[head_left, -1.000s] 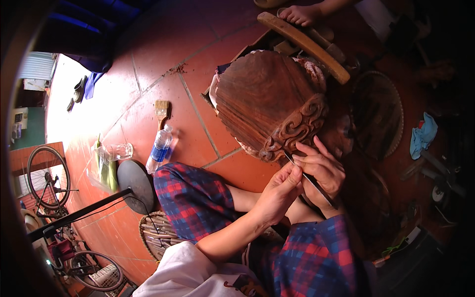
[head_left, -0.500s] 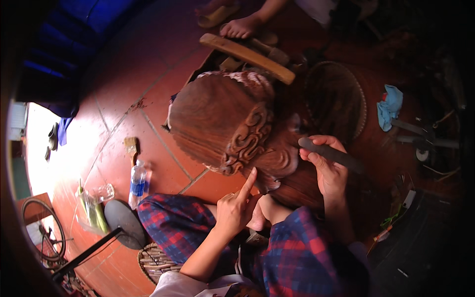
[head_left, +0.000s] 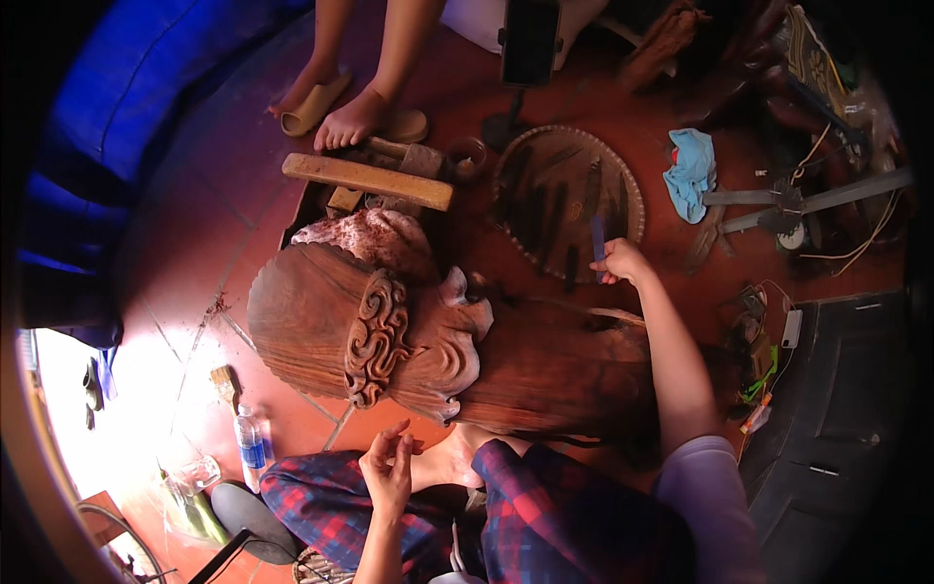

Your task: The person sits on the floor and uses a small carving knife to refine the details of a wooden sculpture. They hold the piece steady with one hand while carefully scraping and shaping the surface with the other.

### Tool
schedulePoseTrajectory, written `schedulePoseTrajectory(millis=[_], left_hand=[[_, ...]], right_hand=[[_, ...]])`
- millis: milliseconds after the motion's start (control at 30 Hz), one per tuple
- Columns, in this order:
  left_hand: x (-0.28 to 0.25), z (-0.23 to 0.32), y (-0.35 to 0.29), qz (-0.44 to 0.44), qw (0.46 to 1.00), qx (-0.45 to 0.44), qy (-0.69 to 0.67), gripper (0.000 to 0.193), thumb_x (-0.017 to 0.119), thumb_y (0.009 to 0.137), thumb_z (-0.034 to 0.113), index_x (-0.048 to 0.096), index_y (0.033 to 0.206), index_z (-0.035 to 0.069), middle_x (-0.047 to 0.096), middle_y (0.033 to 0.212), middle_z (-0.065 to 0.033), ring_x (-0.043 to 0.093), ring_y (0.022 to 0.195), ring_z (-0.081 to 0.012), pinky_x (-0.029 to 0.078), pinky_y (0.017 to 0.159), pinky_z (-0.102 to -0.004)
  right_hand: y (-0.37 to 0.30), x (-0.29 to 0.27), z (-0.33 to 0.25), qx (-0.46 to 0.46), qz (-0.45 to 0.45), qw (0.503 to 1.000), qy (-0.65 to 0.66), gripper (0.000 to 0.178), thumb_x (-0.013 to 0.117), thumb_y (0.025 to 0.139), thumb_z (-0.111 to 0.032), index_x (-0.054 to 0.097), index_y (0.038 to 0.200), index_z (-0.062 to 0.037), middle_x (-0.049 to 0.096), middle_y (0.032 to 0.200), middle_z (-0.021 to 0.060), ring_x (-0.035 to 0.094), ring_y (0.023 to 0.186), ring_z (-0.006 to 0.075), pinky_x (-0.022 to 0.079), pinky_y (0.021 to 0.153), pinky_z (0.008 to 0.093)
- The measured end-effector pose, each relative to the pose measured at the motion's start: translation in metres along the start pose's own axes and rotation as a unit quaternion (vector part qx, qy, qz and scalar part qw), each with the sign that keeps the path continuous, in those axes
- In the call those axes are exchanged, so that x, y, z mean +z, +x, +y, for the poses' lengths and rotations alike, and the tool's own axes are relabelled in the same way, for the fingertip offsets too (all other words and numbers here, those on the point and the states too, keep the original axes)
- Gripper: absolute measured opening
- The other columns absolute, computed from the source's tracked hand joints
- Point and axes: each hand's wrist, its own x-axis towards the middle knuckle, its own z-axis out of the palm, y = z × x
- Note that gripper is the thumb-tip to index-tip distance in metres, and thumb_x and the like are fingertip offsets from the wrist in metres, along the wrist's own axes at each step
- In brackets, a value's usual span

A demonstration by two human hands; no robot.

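A large brown wood carving [head_left: 584, 375] lies across the floor before me, with a smooth rounded top at the left and a raised band of scrollwork [head_left: 377, 336]. My right hand [head_left: 625, 263] reaches past its far side and pinches a narrow, flat strip-like tool [head_left: 597, 237], dark bluish; its exact kind does not show. Beneath that tool is a round tray [head_left: 630, 175] with a beaded rim, holding several dark strips. My left hand [head_left: 387, 472] hovers over my lap, apart from the carving's near edge, fingers loosely bent and nothing in them.
Beyond the carving stand a wooden-barred box [head_left: 370, 182], a whitish mottled cloth [head_left: 375, 238] and another person's bare feet [head_left: 352, 122]. A phone on a stand [head_left: 530, 49] rises behind the tray. A light-blue cloth [head_left: 691, 173] lies right; a brush [head_left: 226, 385] and water bottle [head_left: 250, 443] are left.
My right hand has gone from beside the carving out to the round tray, strip-like tool in hand. My left hand has drawn back, its index finger no longer extended toward the carving. The view has shifted.
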Motion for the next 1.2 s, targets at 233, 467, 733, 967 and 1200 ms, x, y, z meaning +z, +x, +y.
schedulePoseTrajectory(millis=[233, 467, 733, 967, 1200], left_hand=[[0.020, -0.006, 0.001, -0.023, 1.000, -0.005, -0.018, 0.019, 0.061, 0.097, 0.008, 0.066, 0.110, -0.005, 0.071, 0.082, -0.0070, 0.068, 0.077, -0.0115, 0.053, 0.073, -0.0240], [0.025, -0.017, 0.003, -0.043, 0.999, -0.009, -0.020, 0.016, 0.059, 0.098, 0.006, 0.062, 0.108, -0.006, 0.071, 0.088, -0.0091, 0.068, 0.082, -0.0138, 0.055, 0.078, -0.0273], [0.016, -0.013, 0.008, -0.060, 0.995, 0.032, -0.073, 0.024, 0.069, 0.092, 0.013, 0.062, 0.109, -0.003, 0.069, 0.093, -0.0092, 0.068, 0.088, -0.0143, 0.054, 0.082, -0.0278], [0.019, 0.020, 0.039, 0.076, 0.963, 0.076, -0.249, 0.041, 0.081, 0.082, 0.016, 0.056, 0.109, -0.001, 0.068, 0.085, -0.0084, 0.064, 0.078, -0.0084, 0.053, 0.069, -0.0254], [0.031, 0.037, 0.059, 0.152, 0.967, 0.128, -0.159, 0.056, 0.084, 0.078, 0.017, 0.054, 0.120, -0.004, 0.071, 0.100, -0.0144, 0.067, 0.086, -0.0159, 0.054, 0.077, -0.0297]], right_hand=[[0.016, 0.018, -0.010, 0.027, -0.048, 0.994, 0.095, 0.033, 0.072, 0.087, -0.004, 0.044, 0.070, -0.0065, 0.065, 0.071, 0.0077, 0.063, 0.052, 0.0140, 0.053, 0.043, 0.0266], [0.033, 0.029, -0.004, -0.005, -0.032, 0.981, 0.190, 0.047, 0.069, 0.088, -0.007, 0.046, 0.126, 0.0099, 0.068, 0.094, 0.0190, 0.073, 0.074, 0.0260, 0.060, 0.061, 0.0348], [-0.006, 0.010, -0.039, -0.077, -0.061, 0.991, 0.094, 0.028, 0.065, 0.094, -0.022, 0.061, 0.119, -0.0077, 0.070, 0.095, 0.0056, 0.066, 0.073, 0.0105, 0.048, 0.058, 0.0221], [-0.040, 0.020, -0.081, -0.129, -0.053, 0.985, 0.104, 0.028, 0.064, 0.096, -0.021, 0.062, 0.121, -0.0081, 0.070, 0.097, 0.0045, 0.065, 0.076, 0.0083, 0.048, 0.062, 0.0207], [-0.059, 0.042, -0.094, -0.162, -0.054, 0.983, 0.073, 0.027, 0.060, 0.096, -0.015, 0.062, 0.121, -0.0057, 0.069, 0.098, 0.0055, 0.065, 0.079, 0.0101, 0.049, 0.064, 0.0218]])
